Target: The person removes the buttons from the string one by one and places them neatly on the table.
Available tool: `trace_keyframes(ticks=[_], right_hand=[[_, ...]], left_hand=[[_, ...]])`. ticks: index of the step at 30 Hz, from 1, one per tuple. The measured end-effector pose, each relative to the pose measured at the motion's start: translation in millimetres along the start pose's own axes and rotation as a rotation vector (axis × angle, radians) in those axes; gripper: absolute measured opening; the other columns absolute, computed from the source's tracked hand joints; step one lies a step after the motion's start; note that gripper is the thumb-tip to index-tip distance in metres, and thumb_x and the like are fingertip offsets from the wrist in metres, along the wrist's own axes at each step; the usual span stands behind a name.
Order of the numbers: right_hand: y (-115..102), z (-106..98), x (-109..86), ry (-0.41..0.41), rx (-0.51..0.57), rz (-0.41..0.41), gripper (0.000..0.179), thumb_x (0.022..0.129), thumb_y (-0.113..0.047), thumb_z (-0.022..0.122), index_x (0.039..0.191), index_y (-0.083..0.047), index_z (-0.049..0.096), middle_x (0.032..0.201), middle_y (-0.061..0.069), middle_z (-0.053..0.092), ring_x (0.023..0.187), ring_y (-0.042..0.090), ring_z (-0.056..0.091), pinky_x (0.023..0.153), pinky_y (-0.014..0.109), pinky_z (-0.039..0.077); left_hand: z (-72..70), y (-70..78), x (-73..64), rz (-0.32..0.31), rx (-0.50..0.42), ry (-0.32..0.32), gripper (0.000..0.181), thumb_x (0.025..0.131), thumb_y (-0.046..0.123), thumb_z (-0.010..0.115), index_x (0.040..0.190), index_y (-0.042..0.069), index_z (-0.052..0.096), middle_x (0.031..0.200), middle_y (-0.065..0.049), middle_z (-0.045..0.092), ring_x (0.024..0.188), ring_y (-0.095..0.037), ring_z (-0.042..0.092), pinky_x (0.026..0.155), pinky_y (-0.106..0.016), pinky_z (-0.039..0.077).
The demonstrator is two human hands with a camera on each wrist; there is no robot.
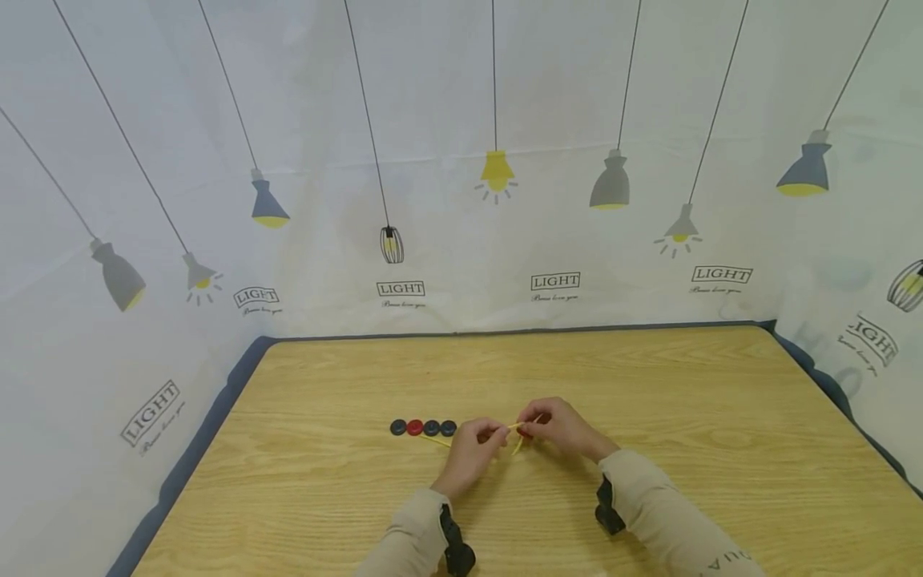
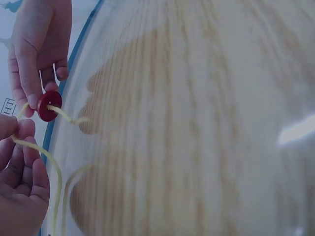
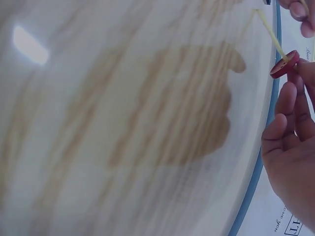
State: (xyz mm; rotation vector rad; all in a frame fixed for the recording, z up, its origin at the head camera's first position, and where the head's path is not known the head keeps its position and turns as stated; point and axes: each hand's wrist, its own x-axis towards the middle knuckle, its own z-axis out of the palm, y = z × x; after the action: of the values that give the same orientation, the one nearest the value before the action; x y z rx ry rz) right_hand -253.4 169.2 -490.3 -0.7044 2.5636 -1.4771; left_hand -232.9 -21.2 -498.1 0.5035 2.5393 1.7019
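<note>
A red button [image 2: 49, 105] has a yellow string [image 2: 68, 117] passing through it, with the loose end sticking out past its face. My right hand [image 1: 565, 429] pinches this button at its edge, close to the string. To its left, my left hand [image 1: 476, 449] pinches the same string between thumb and fingertips. A short stretch of string spans the gap between the two hands. From the left hand, the rest of the string trails down to the table, partly hidden behind that hand in the head view.
Left of my hands, three dark buttons [image 1: 432, 427] and another red button [image 1: 414, 427] lie in a row on the wooden table [image 1: 346, 497]. A pale curtain [image 1: 447, 96] printed with lamps hangs around the back and sides.
</note>
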Motion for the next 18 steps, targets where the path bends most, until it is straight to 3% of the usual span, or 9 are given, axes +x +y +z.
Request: trace_keyframes(ticks=[3,10,14,18], right_hand=[[-1,-1,0.4,0.01,0.011,0.002,0.005,0.085,-0.003,0.059,0.087,0.0,0.063,0.079,0.005,0.062,0.067,0.01,0.054,0.061,0.023,0.045],[-29,-4,-5.0,-0.003,0.042,0.014,0.007,0.085,0.004,0.056,0.088,0.009,0.06,0.08,0.017,0.06,0.07,0.022,0.055,0.061,0.023,0.044],[-13,-2,-0.3,-0.006,0.025,-0.006,0.009,0.086,0.0,0.057,0.089,0.005,0.063,0.082,0.014,0.063,0.07,0.016,0.055,0.061,0.023,0.045],[-9,0,1.4,-0.011,0.01,-0.014,0.01,0.086,-0.005,0.059,0.089,0.001,0.065,0.082,0.009,0.064,0.07,0.012,0.055,0.061,0.023,0.045]], left_hand=[[-1.2,-1.0,-0.7,-0.01,0.014,-0.017,0.019,0.09,0.016,0.055,0.088,0.0,0.066,0.073,-0.004,0.063,0.06,-0.005,0.05,0.055,-0.02,0.042],[-1.4,-2.0,1.0,-0.044,0.04,-0.025,0.017,0.088,0.018,0.058,0.092,0.003,0.066,0.082,-0.001,0.063,0.072,-0.009,0.054,0.064,-0.024,0.045],[1.0,2.2,3.7,-0.025,0.041,0.0,0.018,0.086,0.019,0.061,0.094,0.004,0.065,0.088,-0.003,0.063,0.08,-0.014,0.057,0.071,-0.026,0.046],[4.0,5.5,5.6,-0.012,0.035,0.031,0.016,0.084,0.017,0.062,0.091,0.002,0.065,0.085,-0.004,0.064,0.077,-0.015,0.058,0.067,-0.025,0.047]])
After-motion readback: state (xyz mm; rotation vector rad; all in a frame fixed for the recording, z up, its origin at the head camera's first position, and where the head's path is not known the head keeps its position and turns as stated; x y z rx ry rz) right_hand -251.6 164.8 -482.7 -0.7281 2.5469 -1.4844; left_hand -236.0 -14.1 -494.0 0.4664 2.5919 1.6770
